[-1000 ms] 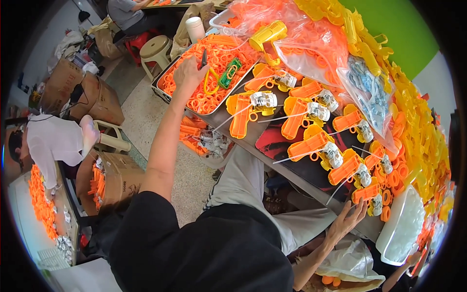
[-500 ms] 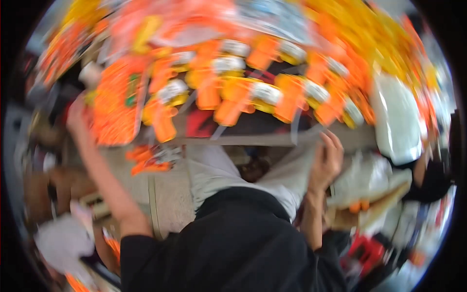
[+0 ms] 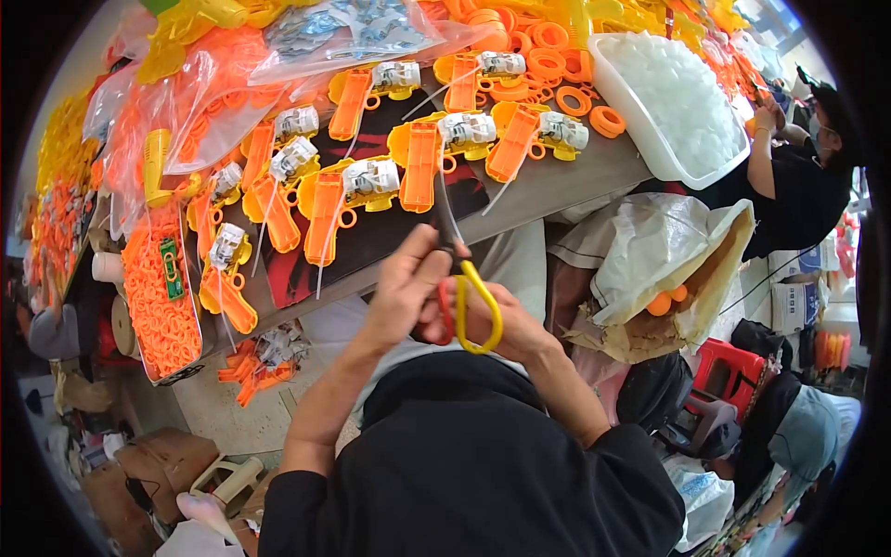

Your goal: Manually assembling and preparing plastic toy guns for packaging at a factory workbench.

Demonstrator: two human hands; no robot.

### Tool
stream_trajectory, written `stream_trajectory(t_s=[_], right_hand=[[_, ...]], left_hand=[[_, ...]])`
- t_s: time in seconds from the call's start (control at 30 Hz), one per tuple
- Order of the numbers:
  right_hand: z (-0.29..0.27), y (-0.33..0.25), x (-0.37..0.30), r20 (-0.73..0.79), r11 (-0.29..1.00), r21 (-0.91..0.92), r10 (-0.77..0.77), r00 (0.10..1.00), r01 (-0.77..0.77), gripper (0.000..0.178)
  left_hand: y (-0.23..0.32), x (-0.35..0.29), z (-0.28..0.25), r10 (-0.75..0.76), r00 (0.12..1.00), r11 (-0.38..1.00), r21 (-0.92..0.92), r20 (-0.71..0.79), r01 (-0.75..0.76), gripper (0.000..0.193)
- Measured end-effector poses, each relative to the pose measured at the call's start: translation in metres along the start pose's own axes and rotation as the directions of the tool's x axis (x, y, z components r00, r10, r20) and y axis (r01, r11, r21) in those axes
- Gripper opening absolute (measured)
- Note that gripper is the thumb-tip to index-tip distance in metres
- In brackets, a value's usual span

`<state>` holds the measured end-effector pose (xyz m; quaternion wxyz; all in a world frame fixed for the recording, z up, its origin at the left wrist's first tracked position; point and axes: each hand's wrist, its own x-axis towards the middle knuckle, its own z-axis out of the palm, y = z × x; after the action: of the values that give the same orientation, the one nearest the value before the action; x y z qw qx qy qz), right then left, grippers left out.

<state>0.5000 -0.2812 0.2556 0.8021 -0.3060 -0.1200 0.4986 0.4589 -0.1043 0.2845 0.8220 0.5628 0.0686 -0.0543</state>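
Observation:
A pair of scissors (image 3: pixel 478 316) with one yellow and one red handle loop is held in front of my body, dark blades pointing at the table. My left hand (image 3: pixel 406 283) is closed at the scissors beside the pivot. My right hand (image 3: pixel 506 325) is closed around the handles from behind, its fingers partly hidden. Just beyond the blades lies an orange-and-yellow toy gun part (image 3: pixel 421 167) with a printed white cylinder and a thin white strip hanging off it. Several similar toy parts (image 3: pixel 325 209) lie in rows on the black-and-red mat (image 3: pixel 288 269).
A tray of small orange rings (image 3: pixel 162 316) stands at the left, a white tub of translucent pieces (image 3: pixel 603 70) at the right. Orange rings (image 3: pixel 548 65) and plastic bags cover the far side. An open sack (image 3: pixel 640 260) stands right of me; a co-worker (image 3: pixel 807 176) is beyond.
My left hand has come from the orange tray at the far left to the middle. My right hand has moved left from the table edge. The scissors are now between them; the view has turned.

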Motion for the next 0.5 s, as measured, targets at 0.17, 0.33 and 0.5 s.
stream_trajectory(t_s=[0.17,0.33,0.5], right_hand=[[-0.047,0.012,-0.046,-0.094,0.986,-0.114,-0.134,0.986,0.124,0.056],[-0.070,0.031,-0.047,-0.394,0.959,-0.253,-0.220,0.892,0.125,0.064],[-0.071,0.031,-0.032,-0.443,0.926,-0.377,-0.204,0.873,0.025,0.057]], left_hand=[[-0.033,0.045,0.022,0.329,0.926,0.650,0.668,0.183,-0.363,0.020],[-0.029,0.094,0.035,0.644,0.749,0.035,0.972,0.157,-0.234,0.035],[-0.042,0.106,0.029,0.648,0.751,0.055,0.976,0.124,-0.209,0.022]])
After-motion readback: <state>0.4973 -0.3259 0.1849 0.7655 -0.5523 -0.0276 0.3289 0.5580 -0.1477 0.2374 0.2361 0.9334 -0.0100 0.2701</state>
